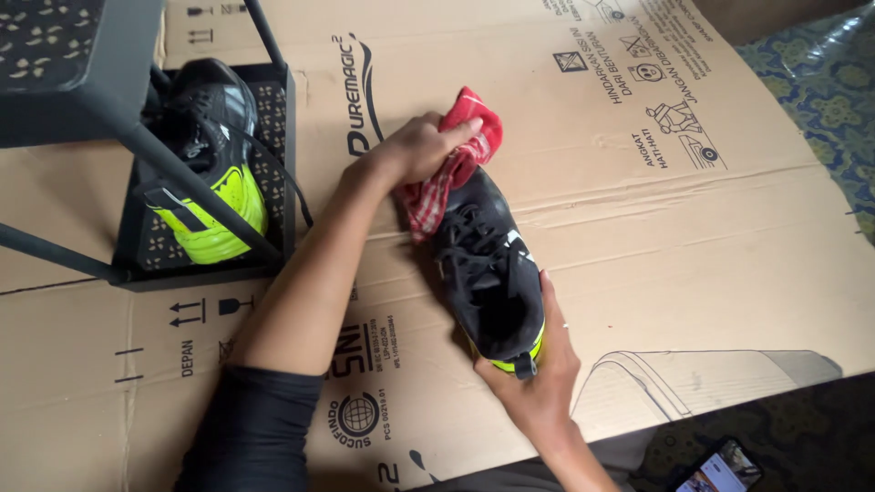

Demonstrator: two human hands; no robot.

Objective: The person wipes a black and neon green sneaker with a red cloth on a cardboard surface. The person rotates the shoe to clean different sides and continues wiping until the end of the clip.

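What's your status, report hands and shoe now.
Left hand presses red cloth on black shoe toe. Right hand grips heel. Second shoe on rack, apart. Nothing in the way.

shoe [488, 273]: black, neon-yellow heel | cloth [454, 164]: red-white checked | cardboard [693, 228]: tan

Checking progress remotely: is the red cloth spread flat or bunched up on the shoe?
Bunched. The left hand grips the red cloth in a wad pressed on the toe of the black shoe, which the right hand holds at the heel.
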